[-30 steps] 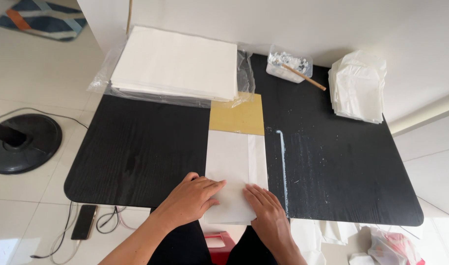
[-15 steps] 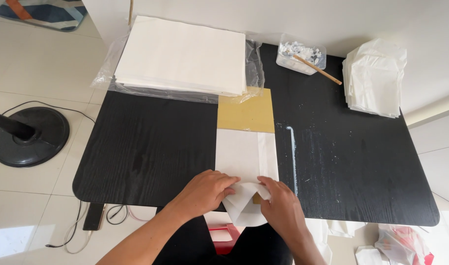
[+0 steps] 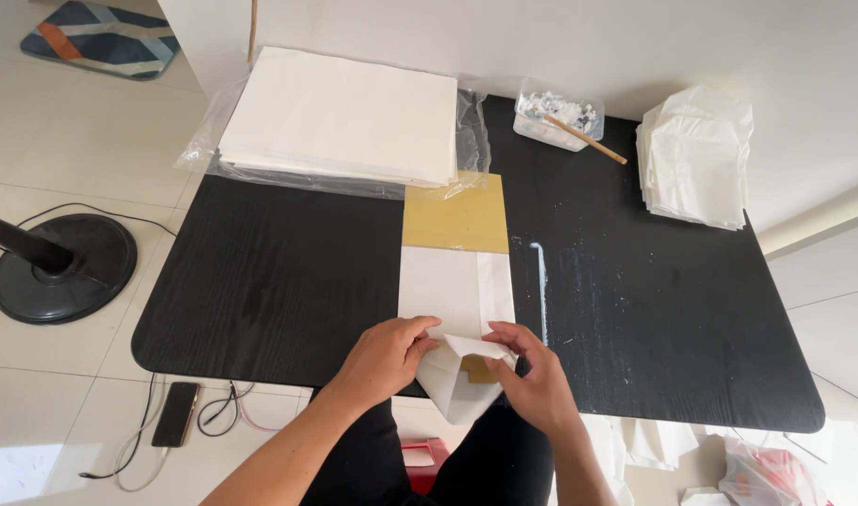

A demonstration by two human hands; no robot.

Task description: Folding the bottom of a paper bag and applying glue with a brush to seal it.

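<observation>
Near edge of the black table [image 3: 260,272]: our left hand [image 3: 382,356] and right hand [image 3: 532,379] pinch the white paper sheet [image 3: 455,300], fingers closed on its lifted near flap, folding it over the yellow cardboard template [image 3: 455,214], which sets the width. Paper stack [image 3: 340,117] lies far left.

I see my left hand [image 3: 384,358] and right hand [image 3: 538,382] pinching the near end of a white paper bag [image 3: 457,309], opened into a flap over a yellow cardboard template [image 3: 455,214] on the black table [image 3: 269,272]. Stacked white sheets [image 3: 340,117] lie beyond.
</observation>
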